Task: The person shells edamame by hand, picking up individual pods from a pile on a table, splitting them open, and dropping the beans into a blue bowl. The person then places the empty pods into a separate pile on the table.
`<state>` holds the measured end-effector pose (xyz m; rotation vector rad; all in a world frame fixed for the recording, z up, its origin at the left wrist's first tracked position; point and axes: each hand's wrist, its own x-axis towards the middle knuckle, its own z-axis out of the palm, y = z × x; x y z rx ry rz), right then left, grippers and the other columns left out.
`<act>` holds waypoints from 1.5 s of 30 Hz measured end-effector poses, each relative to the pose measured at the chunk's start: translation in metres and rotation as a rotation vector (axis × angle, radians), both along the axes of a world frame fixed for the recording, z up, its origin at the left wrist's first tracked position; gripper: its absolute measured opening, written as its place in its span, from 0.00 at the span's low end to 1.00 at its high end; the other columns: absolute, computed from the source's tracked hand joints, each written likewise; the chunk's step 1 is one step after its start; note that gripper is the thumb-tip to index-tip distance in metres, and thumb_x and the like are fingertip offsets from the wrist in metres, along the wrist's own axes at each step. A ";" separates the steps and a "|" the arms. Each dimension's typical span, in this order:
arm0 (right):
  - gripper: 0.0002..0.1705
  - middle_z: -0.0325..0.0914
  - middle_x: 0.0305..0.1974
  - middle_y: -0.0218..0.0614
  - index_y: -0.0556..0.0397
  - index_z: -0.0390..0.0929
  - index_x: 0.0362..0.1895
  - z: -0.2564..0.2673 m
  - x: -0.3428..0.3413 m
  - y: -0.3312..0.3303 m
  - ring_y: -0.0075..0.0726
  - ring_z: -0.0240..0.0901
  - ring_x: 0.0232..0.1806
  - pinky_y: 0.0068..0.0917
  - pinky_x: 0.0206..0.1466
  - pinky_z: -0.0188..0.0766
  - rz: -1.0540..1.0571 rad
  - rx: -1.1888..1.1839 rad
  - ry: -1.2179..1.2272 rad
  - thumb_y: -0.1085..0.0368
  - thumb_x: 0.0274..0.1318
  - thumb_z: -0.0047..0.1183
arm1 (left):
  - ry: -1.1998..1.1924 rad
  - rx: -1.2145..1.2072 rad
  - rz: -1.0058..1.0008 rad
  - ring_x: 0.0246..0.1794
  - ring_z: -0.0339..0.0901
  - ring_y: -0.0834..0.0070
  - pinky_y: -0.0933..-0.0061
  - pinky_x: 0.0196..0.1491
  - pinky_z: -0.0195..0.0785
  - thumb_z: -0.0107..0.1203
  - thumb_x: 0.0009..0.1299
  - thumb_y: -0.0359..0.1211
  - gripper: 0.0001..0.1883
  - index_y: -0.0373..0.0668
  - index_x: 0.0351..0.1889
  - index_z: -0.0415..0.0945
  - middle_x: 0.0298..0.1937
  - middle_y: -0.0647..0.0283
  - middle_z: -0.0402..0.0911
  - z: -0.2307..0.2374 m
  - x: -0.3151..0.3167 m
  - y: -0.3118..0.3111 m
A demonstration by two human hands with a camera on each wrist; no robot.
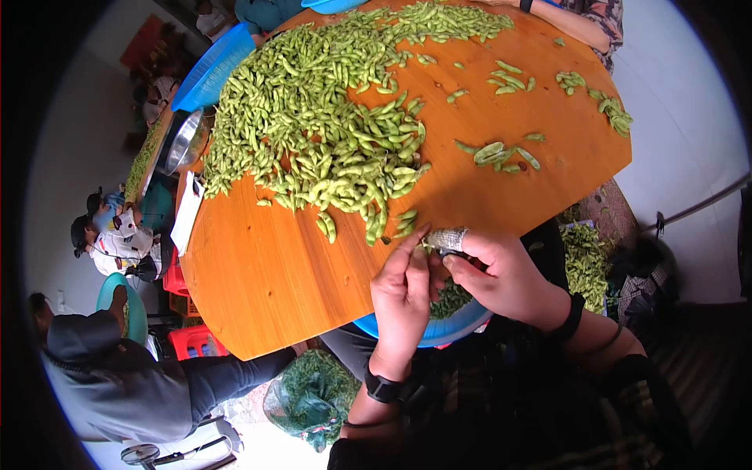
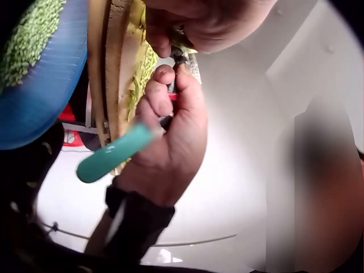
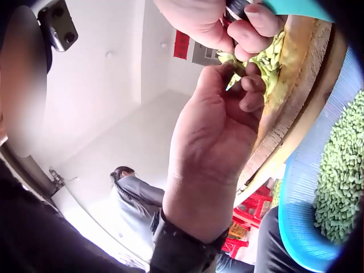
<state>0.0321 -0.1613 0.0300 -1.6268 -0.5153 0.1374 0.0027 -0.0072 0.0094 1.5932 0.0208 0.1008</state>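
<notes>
My left hand (image 1: 403, 301) pinches a green pod between thumb and fingers; in the left wrist view this hand (image 2: 210, 23) enters from the top with the pod (image 2: 181, 38). Opposite and almost touching it, my right hand (image 1: 509, 274), one finger wrapped in pale mesh, curls round a small tool whose teal handle (image 2: 116, 153) sticks out past the palm. The right wrist view shows my left hand (image 3: 213, 142) palm-side and the right hand (image 3: 227, 23) above. Fingers partly hide the pod and the tool's tip. Heaped pods (image 1: 313, 117) lie beyond on the wooden table (image 1: 258, 282).
A blue basin (image 3: 293, 210) holding green beans (image 3: 341, 170) sits below the hands. Loose pods (image 1: 497, 154) lie at the table's right. Another pile of pods (image 1: 587, 262) is lower right. A seated person (image 1: 117, 376) is at the left, near red stools (image 1: 194, 342).
</notes>
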 end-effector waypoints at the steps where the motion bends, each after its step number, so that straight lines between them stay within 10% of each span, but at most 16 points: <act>1: 0.08 0.76 0.24 0.36 0.61 0.75 0.43 0.001 0.001 0.000 0.21 0.70 0.24 0.24 0.28 0.68 0.006 0.023 -0.046 0.75 0.60 0.47 | 0.024 -0.049 -0.012 0.21 0.67 0.89 0.86 0.26 0.63 0.42 0.78 0.30 0.16 0.35 0.59 0.73 0.29 0.71 0.76 0.004 0.003 0.001; 10: 0.10 0.73 0.23 0.31 0.60 0.76 0.46 0.004 -0.002 -0.004 0.16 0.63 0.24 0.20 0.28 0.65 0.047 -0.044 0.080 0.74 0.61 0.49 | 0.199 -0.311 0.051 0.20 0.62 0.91 0.87 0.24 0.56 0.39 0.74 0.24 0.14 0.34 0.47 0.76 0.24 0.75 0.70 0.012 0.009 -0.001; 23: 0.13 0.71 0.24 0.22 0.55 0.76 0.51 -0.008 0.059 -0.068 0.11 0.60 0.19 0.14 0.21 0.56 -0.278 0.042 0.356 0.65 0.67 0.47 | 0.072 0.466 -0.250 0.25 0.73 0.82 0.81 0.28 0.66 0.41 0.69 0.17 0.15 0.33 0.47 0.77 0.39 0.61 0.76 0.017 -0.038 0.019; 26: 0.07 0.70 0.23 0.25 0.55 0.72 0.37 -0.015 0.068 -0.082 0.12 0.57 0.14 0.15 0.14 0.51 -0.341 0.005 0.338 0.67 0.68 0.44 | 0.041 0.558 -0.249 0.31 0.80 0.62 0.70 0.35 0.72 0.53 0.67 0.21 0.10 0.37 0.46 0.77 0.43 0.54 0.79 0.018 -0.047 0.021; 29: 0.07 0.70 0.22 0.25 0.54 0.71 0.34 -0.017 0.068 -0.078 0.12 0.59 0.14 0.15 0.15 0.52 -0.349 0.003 0.344 0.67 0.67 0.45 | 0.031 0.698 -0.123 0.24 0.75 0.81 0.78 0.27 0.67 0.54 0.68 0.21 0.09 0.35 0.45 0.79 0.40 0.60 0.80 0.017 -0.041 0.023; 31: 0.05 0.70 0.22 0.26 0.56 0.72 0.39 -0.020 0.066 -0.077 0.14 0.61 0.15 0.17 0.18 0.56 -0.360 -0.002 0.309 0.68 0.66 0.46 | -0.144 0.774 -0.028 0.23 0.75 0.78 0.76 0.27 0.67 0.57 0.66 0.22 0.09 0.35 0.43 0.80 0.32 0.60 0.78 0.022 -0.022 0.017; 33: 0.06 0.71 0.22 0.27 0.56 0.72 0.40 -0.019 0.065 -0.078 0.14 0.61 0.16 0.17 0.18 0.57 -0.361 -0.008 0.294 0.68 0.66 0.45 | -0.187 0.894 0.170 0.30 0.78 0.53 0.61 0.32 0.72 0.56 0.65 0.24 0.10 0.39 0.44 0.78 0.38 0.51 0.76 0.026 -0.001 0.010; 45: 0.18 0.72 0.23 0.27 0.54 0.74 0.56 -0.015 0.047 -0.063 0.16 0.65 0.18 0.18 0.22 0.63 -0.165 -0.010 0.327 0.70 0.64 0.43 | -0.376 1.130 0.205 0.37 0.78 0.47 0.55 0.39 0.72 0.54 0.68 0.25 0.07 0.35 0.43 0.74 0.40 0.46 0.78 -0.005 0.030 0.009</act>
